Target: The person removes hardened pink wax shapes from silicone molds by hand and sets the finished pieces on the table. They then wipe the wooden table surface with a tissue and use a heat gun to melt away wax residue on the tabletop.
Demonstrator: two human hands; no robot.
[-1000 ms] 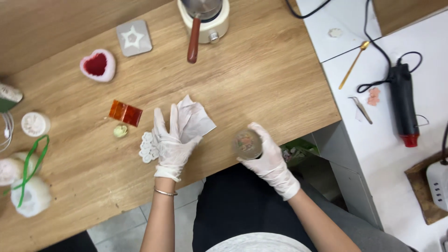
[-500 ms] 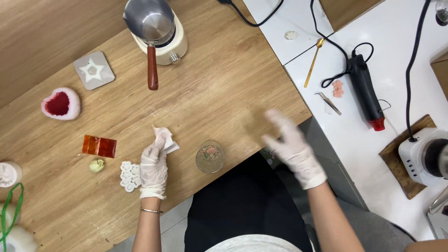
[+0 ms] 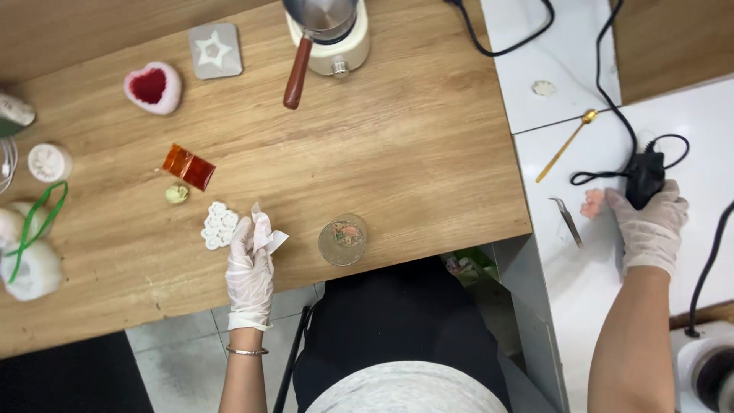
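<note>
My left hand [image 3: 249,268], in a white glove, rests near the wooden table's front edge and holds a crumpled white tissue [image 3: 266,232]. A white flower-shaped piece [image 3: 219,225] lies just left of it. A round clear disc with embedded bits [image 3: 342,239] sits on the table to the right of that hand. My right hand [image 3: 651,222], also gloved, has reached onto the white side surface and is closed over the black heat gun [image 3: 644,177], which it mostly hides.
A small melting pot with a wooden handle [image 3: 325,34] stands at the back. A heart-shaped pink mould [image 3: 153,86], star mould [image 3: 215,50], orange block [image 3: 188,167], gold spoon [image 3: 564,144], tweezers [image 3: 567,220], small pink piece [image 3: 592,203] and black cables [image 3: 612,46] lie around.
My right hand let go of the round disc, left it on the table, and swung right onto the heat gun. My left hand stayed with the tissue.
</note>
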